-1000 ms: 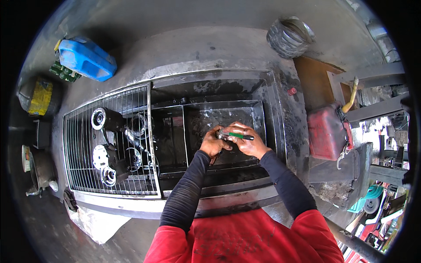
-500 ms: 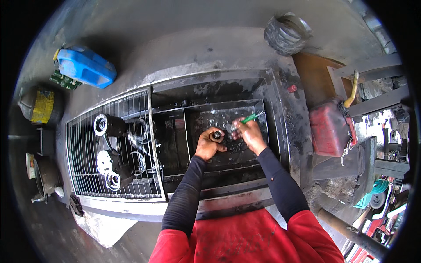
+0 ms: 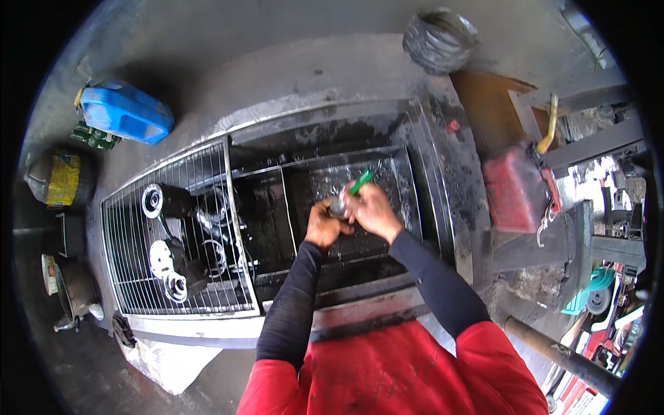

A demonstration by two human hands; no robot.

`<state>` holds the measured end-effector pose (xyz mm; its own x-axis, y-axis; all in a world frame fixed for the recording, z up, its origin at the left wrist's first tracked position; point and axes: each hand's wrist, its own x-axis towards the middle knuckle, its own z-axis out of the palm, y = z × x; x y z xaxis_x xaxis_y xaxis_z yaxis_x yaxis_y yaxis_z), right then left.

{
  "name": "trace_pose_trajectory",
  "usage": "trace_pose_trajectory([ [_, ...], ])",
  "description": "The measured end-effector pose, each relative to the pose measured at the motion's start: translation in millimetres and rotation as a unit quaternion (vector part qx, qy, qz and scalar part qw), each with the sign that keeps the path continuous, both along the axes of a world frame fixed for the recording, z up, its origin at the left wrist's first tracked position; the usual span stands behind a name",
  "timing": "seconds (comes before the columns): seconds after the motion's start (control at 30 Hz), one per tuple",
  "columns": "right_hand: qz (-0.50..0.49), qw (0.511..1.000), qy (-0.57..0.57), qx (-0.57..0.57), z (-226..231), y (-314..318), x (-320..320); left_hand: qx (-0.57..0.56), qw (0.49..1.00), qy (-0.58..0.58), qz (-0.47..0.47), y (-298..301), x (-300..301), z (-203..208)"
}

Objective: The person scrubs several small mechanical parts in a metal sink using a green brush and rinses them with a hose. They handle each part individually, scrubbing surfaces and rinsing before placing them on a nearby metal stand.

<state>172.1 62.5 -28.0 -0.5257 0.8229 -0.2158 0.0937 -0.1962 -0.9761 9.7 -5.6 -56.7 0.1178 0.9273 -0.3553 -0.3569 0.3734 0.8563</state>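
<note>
Two hands over the wet black tray (image 3: 408,181) of the wash tank. Left hand (image 3: 322,225) closed round a small round metal part (image 3: 338,206); most of the part is hidden by fingers, its shape hard to make out. Right hand (image 3: 373,211) touching the left, gripping a green-handled brush (image 3: 360,182); only the handle end shows, bristle end hidden at the part. To the left, a wire grate (image 3: 131,277) over dark parts: two pale rings (image 3: 151,200) clear, others too dark to count. One blue jug (image 3: 124,112) beyond the grate, one red can (image 3: 515,190) to the right, one wire coil (image 3: 438,40) at top. Lower right clutter cut off by the rim.
</note>
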Motion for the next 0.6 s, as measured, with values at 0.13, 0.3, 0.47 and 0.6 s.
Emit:
trace_pose_trajectory([
  [0.13, -0.166, 0.929, -0.285, 0.168, -47, 15, 9, -0.082, 0.993, 0.082, -0.015, -5, -5, 15],
  [0.3, 0.007, 0.959, -0.282, -0.018, -56, 7, 17, -0.056, 0.996, -0.037, 0.055, 0, -6, 26],
  [0.47, -0.001, 0.973, -0.071, 0.219, 5, 5, -5, -0.084, 0.995, -0.037, 0.042, 6, -1, 28],
  [0.6, -0.094, 0.993, 0.026, -0.074, 19, 9, -11, -0.030, 0.996, -0.074, 0.041, 9, 5, 29],
])
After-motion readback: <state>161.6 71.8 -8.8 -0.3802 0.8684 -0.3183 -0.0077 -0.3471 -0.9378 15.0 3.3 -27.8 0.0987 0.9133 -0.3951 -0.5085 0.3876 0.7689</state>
